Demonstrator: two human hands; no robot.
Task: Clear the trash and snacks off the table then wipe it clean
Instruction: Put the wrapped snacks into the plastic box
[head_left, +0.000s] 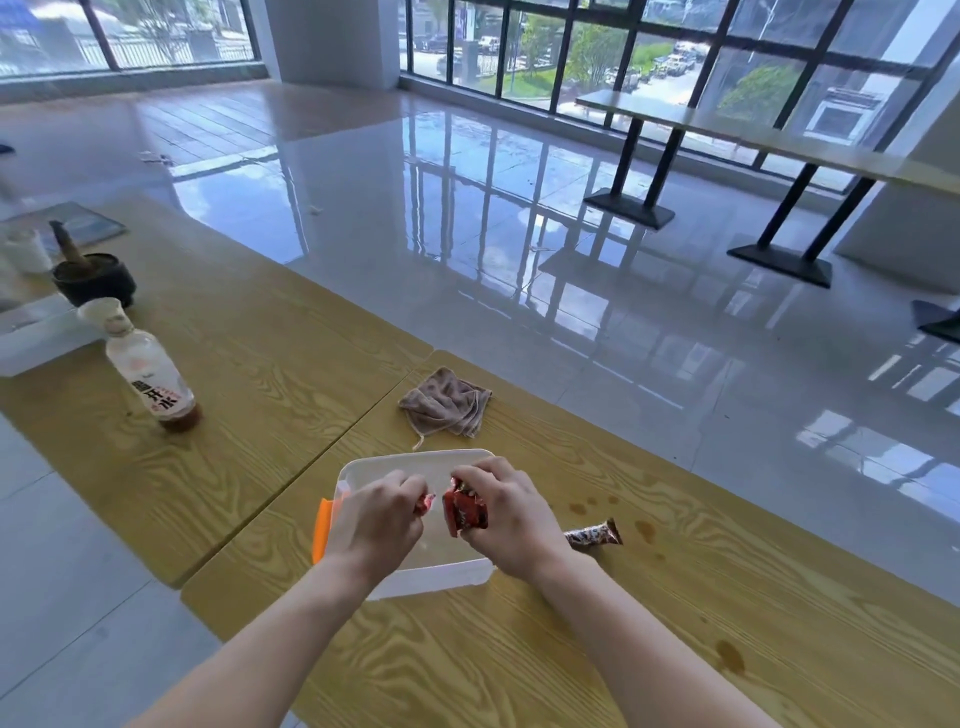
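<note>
Over a clear plastic box (415, 460) with an orange latch, both my hands hold snack wrappers. My left hand (379, 519) pinches a small red wrapper (427, 502). My right hand (506, 519) grips a larger red snack packet (466, 510). A brown patterned snack bar (595, 534) lies on the wooden table (623, 649) just right of my right hand. A crumpled brownish cloth (447, 401) lies beyond the box near the table's far edge. Brown spill stains (644, 530) mark the table on the right.
On the adjoining table at the left stand a drink bottle (150, 371), a dark mortar with a pestle (93, 278), a white jar (26, 249) and a clear tray (36, 338). Beyond lies a shiny tiled floor with another long table (753, 130) by the windows.
</note>
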